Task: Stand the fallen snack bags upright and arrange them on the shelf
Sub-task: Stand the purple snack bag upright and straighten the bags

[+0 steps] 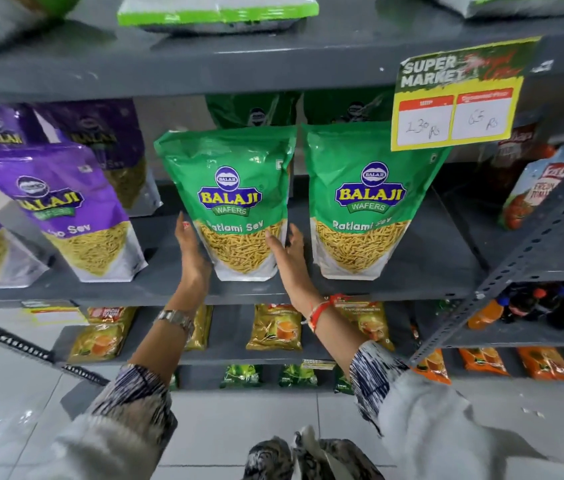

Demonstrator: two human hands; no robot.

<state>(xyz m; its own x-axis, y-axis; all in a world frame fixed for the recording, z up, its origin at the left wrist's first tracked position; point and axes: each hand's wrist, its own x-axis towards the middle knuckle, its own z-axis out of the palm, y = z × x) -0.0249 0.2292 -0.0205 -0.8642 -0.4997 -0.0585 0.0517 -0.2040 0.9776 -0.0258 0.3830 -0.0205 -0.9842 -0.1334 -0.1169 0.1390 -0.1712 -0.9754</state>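
Two green Ratlami Sev bags stand upright side by side on the grey shelf (429,258). The left green bag (235,174) is held between both hands at its lower sides: my left hand (192,251) presses its left edge and my right hand (287,251) its right edge. The right green bag (367,181) stands free just beside it. More green bags show behind them in shadow. To the left, purple sev bags (66,202) stand leaning, with others behind.
A yellow price sign (453,98) hangs from the upper shelf edge. Red tomato bags (537,188) sit at the right behind a perforated upright post (530,251). Tea packets, drink bottles and orange packs fill the lower shelves. Green-edged sacks lie on the top shelf.
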